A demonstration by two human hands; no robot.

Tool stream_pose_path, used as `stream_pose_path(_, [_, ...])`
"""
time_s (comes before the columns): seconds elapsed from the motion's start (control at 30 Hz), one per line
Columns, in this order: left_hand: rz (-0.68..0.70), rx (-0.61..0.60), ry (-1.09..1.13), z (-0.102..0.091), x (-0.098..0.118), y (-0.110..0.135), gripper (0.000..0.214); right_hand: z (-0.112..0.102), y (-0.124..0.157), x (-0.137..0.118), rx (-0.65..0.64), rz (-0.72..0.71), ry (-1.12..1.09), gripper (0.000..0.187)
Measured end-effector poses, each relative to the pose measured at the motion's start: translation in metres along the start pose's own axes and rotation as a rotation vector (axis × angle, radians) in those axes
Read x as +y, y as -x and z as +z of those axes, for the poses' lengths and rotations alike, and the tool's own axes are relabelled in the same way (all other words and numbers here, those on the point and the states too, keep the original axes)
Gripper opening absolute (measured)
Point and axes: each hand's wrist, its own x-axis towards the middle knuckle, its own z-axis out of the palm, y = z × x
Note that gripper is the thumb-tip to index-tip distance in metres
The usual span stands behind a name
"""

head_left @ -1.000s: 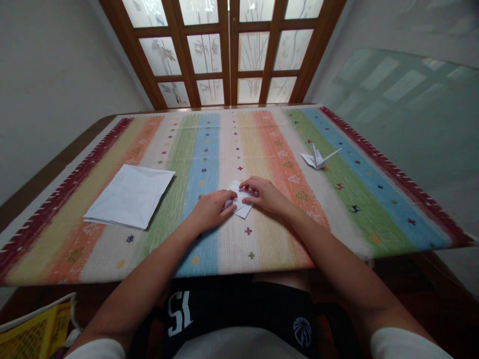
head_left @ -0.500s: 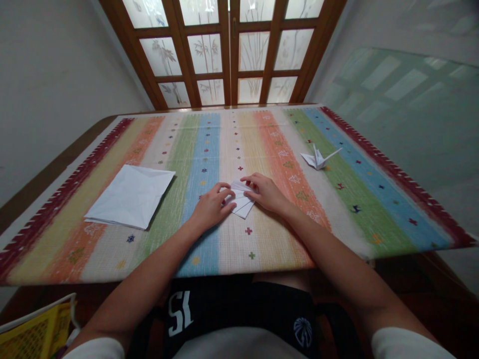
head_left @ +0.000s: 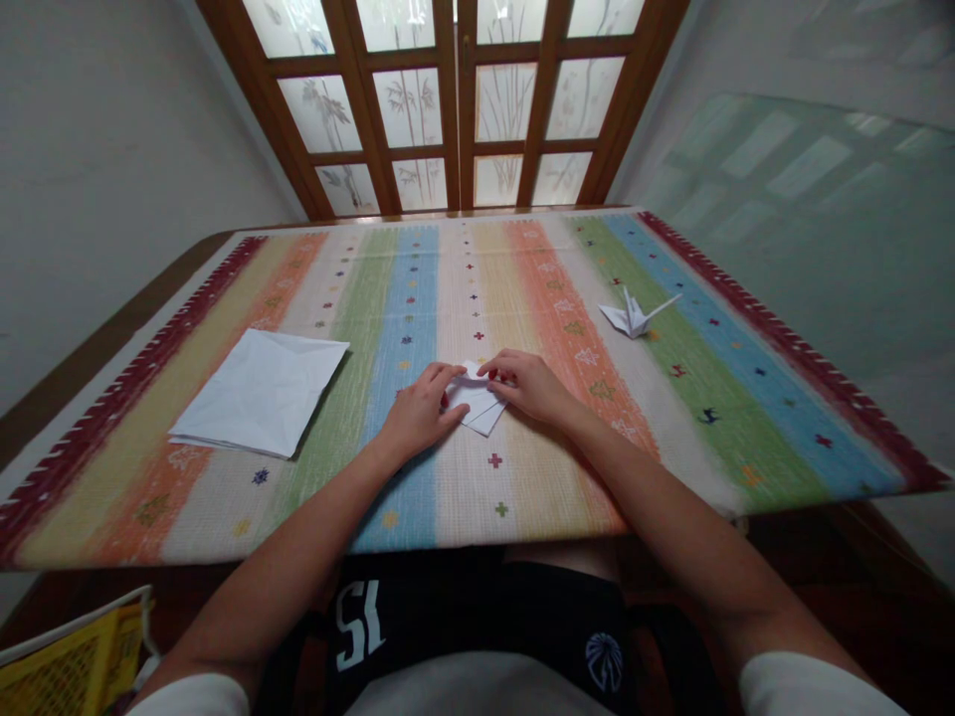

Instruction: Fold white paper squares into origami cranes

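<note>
A small piece of folded white paper [head_left: 477, 406] lies on the striped tablecloth in front of me, one corner pointing toward my body. My left hand [head_left: 424, 406] grips its left side, thumb on top and fingers at the far edge. On the right side, my right hand [head_left: 526, 386] pinches the paper's upper part between thumb and fingers. A flap at the far end stands partly raised between the two hands. Fingers hide both side edges of the paper.
A stack of white paper sheets [head_left: 258, 390] lies to the left on the tablecloth [head_left: 388, 298]. Toward the right back stands a folded paper crane [head_left: 633, 318]. Below the table's front left is a yellow basket [head_left: 75, 661]. Wooden doors [head_left: 457, 109] with glass panes rise behind the table.
The far flap of the folded paper, flat before, is now lifted and bent toward me. My fingers have shifted slightly at its far edge; the stack and the crane stay put.
</note>
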Motion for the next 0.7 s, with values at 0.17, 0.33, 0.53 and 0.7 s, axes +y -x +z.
stream_pose_path(0.17, [0.005, -0.016, -0.002, 0.001, -0.004, 0.0, 0.029, -0.002, 0.0, -0.002, -0.072, -0.009, 0.016, 0.017])
stream_pose_path(0.33, [0.007, -0.047, -0.048, 0.001, -0.006, 0.0, 0.025, 0.002, 0.0, 0.002, -0.051, 0.029, 0.0, 0.016])
stream_pose_path(0.53, [0.073, -0.018, -0.128, 0.0, -0.008, 0.0, 0.027, 0.005, 0.001, 0.007, 0.027, 0.104, 0.062, 0.017])
stream_pose_path(0.7, [0.093, -0.013, -0.119, -0.001, -0.011, -0.001, 0.025, 0.004, 0.0, 0.006, -0.005, 0.103, 0.052, 0.01])
